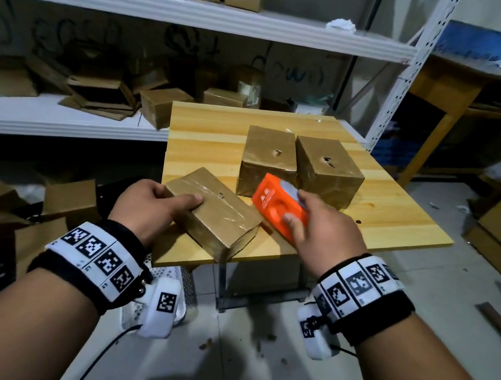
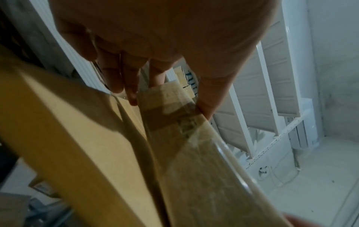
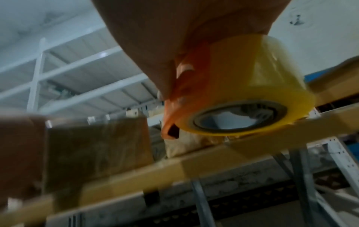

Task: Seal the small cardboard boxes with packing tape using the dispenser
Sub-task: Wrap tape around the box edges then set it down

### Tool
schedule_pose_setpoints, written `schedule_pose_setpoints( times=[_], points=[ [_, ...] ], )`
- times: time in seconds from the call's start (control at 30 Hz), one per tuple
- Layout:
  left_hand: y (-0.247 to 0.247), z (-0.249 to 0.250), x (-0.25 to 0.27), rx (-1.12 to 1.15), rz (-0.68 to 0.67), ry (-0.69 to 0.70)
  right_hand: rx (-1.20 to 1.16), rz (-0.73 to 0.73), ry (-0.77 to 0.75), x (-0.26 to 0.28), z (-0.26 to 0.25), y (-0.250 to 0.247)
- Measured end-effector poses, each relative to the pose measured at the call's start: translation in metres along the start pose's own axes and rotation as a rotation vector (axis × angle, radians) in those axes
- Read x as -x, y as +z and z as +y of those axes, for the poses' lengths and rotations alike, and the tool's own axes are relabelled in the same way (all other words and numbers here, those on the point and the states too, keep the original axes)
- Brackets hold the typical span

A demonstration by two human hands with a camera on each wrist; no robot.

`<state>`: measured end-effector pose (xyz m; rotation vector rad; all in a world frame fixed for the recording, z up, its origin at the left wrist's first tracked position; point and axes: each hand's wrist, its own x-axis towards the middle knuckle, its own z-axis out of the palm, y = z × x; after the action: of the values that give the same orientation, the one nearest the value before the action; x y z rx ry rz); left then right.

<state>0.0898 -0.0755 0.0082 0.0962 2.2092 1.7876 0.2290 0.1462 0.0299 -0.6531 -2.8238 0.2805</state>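
Note:
A taped brown cardboard box (image 1: pixel 214 214) lies at the near edge of the wooden table (image 1: pixel 397 214). My left hand (image 1: pixel 158 207) grips its left end, thumb on top, fingers round the far side. The left wrist view shows the fingers (image 2: pixel 124 79) curled over the box (image 2: pixel 174 138). My right hand (image 1: pixel 311 222) holds the orange tape dispenser (image 1: pixel 275 205) just right of that box. In the right wrist view the dispenser (image 3: pixel 186 95) carries a yellowish tape roll (image 3: pixel 258 86). Two more taped boxes stand behind, one on the left (image 1: pixel 267 160) and one on the right (image 1: pixel 327 171).
White metal shelving (image 1: pixel 201 16) behind the table holds several cardboard boxes and flattened cartons (image 1: pixel 97 92). More cartons (image 1: pixel 61 204) lie on the floor at left. A wooden desk (image 1: pixel 444 90) stands at the right. Grey tiled floor (image 1: pixel 420 289) lies in front of the table.

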Motion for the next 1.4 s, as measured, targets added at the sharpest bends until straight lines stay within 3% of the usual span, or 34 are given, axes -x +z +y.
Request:
schedule_pose_setpoints(
  times=[0.17,0.23,0.3,0.4,0.5,0.63,0.7,0.83,1.07,1.23,1.4],
  points=[
    [-0.003,-0.004,-0.001,-0.218,-0.010,-0.046,-0.464,0.142,0.110,0.006,0.009,-0.023],
    [-0.002,-0.005,-0.002,-0.368,0.020,-0.006,-0.651,0.186,0.138,0.008,0.012,-0.029],
    [-0.002,0.000,0.000,-0.520,0.101,0.100,-0.800,0.168,0.129,0.012,0.013,-0.035],
    [-0.003,0.024,0.016,-0.369,0.121,0.321,-0.914,0.117,0.064,0.018,0.012,-0.042],
    [0.006,0.039,0.029,-0.083,-0.054,0.337,-0.956,0.099,0.008,0.022,0.009,-0.043],
    [0.018,0.044,0.038,0.026,-0.317,0.299,-0.945,0.070,-0.074,0.027,0.000,-0.041],
    [0.020,0.045,0.040,0.087,-0.378,0.280,-0.958,0.055,-0.100,0.030,-0.003,-0.042],
    [0.022,0.047,0.039,0.120,-0.356,0.283,-0.934,0.010,-0.117,0.032,-0.006,-0.044],
    [0.016,0.052,0.030,-0.177,-0.198,0.442,-0.924,0.011,-0.091,0.024,-0.010,-0.045],
    [-0.011,0.064,0.005,-0.271,-0.070,0.371,-0.895,-0.010,-0.016,0.022,-0.004,-0.046],
    [-0.023,0.066,-0.026,-0.443,-0.129,0.317,-0.863,-0.058,0.048,0.021,0.003,-0.042]
  ],
)
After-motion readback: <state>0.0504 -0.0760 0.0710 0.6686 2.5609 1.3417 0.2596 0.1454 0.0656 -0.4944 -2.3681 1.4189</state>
